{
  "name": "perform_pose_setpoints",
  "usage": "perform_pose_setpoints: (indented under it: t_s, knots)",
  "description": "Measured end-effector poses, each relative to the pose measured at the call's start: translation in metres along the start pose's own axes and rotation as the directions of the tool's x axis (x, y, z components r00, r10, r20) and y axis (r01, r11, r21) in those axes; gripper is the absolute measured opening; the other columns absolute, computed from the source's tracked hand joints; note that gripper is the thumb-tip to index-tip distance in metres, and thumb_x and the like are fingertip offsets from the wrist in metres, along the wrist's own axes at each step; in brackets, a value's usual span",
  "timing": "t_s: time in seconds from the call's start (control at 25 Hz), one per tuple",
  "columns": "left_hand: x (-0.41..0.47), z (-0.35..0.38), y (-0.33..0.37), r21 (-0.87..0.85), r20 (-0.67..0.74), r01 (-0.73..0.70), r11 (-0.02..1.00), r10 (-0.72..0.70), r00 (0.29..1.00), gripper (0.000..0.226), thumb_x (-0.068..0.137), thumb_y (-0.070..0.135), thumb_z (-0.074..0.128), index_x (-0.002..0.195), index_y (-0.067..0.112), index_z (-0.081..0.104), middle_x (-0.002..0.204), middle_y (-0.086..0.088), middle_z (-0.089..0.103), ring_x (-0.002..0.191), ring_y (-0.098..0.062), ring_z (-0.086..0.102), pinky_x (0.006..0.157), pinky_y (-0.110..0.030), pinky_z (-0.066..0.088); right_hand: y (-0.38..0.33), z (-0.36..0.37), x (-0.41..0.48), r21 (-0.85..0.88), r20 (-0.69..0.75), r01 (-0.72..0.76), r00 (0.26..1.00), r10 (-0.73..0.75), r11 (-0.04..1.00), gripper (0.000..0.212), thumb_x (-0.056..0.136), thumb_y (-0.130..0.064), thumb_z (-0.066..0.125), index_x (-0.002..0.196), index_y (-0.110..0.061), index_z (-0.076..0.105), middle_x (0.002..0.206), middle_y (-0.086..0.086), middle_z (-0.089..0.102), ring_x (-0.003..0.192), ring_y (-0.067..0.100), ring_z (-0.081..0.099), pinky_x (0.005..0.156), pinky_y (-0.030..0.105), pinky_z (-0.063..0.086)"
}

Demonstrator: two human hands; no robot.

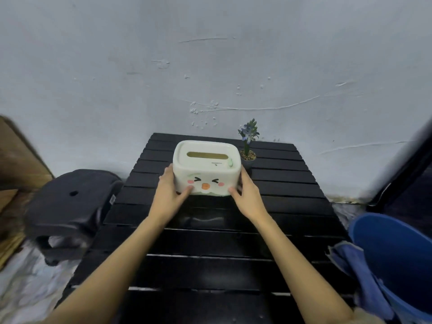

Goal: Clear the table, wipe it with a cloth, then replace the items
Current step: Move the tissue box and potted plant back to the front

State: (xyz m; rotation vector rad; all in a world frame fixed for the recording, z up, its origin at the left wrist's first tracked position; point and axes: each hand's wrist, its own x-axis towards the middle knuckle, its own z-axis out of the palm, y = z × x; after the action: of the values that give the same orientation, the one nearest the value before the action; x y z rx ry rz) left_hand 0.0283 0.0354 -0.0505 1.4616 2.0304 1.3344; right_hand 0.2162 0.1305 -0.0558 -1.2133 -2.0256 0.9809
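Black slatted table (292,197): I grip the tissue box (207,169).
Left hand (171,191) and right hand (247,195) clasp it; swinging right could topple the potted flower (248,150).

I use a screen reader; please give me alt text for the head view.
Both hands, left hand and right hand, grip a white tissue box over a black slatted table; a small potted plant stands behind it.
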Motion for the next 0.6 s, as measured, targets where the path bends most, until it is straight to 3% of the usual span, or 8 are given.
perform_pose_setpoints:
  t_s: [0.16, 0.4, 0.6]
  knots:
    - [-0.047, -0.003, 0.027, -0.047, -0.023, -0.042, 0.998, 0.041, 0.999, 0.057, 0.08, 0.022, 0.064, 0.13, 0.017, 0.038, 0.121, -0.004, 0.055, 0.104, -0.01, 0.044, 0.089, -0.027, 0.037, -0.004, -0.017, -0.051, 0.029, -0.029, -0.005, 1.0, 0.006, 1.0, 0.071, 0.086, -0.008, 0.055, 0.144, -0.026, 0.018, 0.146, 0.007, 0.04, 0.131, 0.021, 0.043, 0.11, 0.045, 0.037]
    - [-0.093, -0.005, 0.037, -0.073, -0.076, 0.019, 0.997, -0.024, 0.997, 0.054, 0.081, 0.033, 0.062, 0.129, 0.023, 0.038, 0.119, 0.001, 0.055, 0.109, -0.015, 0.047, 0.096, -0.039, 0.045, -0.019, -0.023, -0.082, 0.076, 0.032, 0.01, 0.999, -0.013, 0.997, 0.069, 0.087, -0.001, 0.053, 0.143, -0.026, 0.021, 0.144, 0.004, 0.043, 0.129, 0.016, 0.044, 0.111, 0.04, 0.036]
    - [-0.125, -0.013, 0.032, -0.07, -0.145, 0.051, 0.996, -0.061, 0.987, 0.053, 0.082, 0.03, 0.061, 0.128, 0.022, 0.037, 0.115, 0.005, 0.052, 0.11, -0.019, 0.048, 0.103, -0.048, 0.041, -0.034, -0.015, -0.079, 0.079, 0.142, 0.006, 0.99, -0.018, 0.997, 0.071, 0.087, 0.005, 0.05, 0.143, -0.028, 0.02, 0.145, 0.006, 0.042, 0.131, 0.018, 0.041, 0.112, 0.042, 0.034]
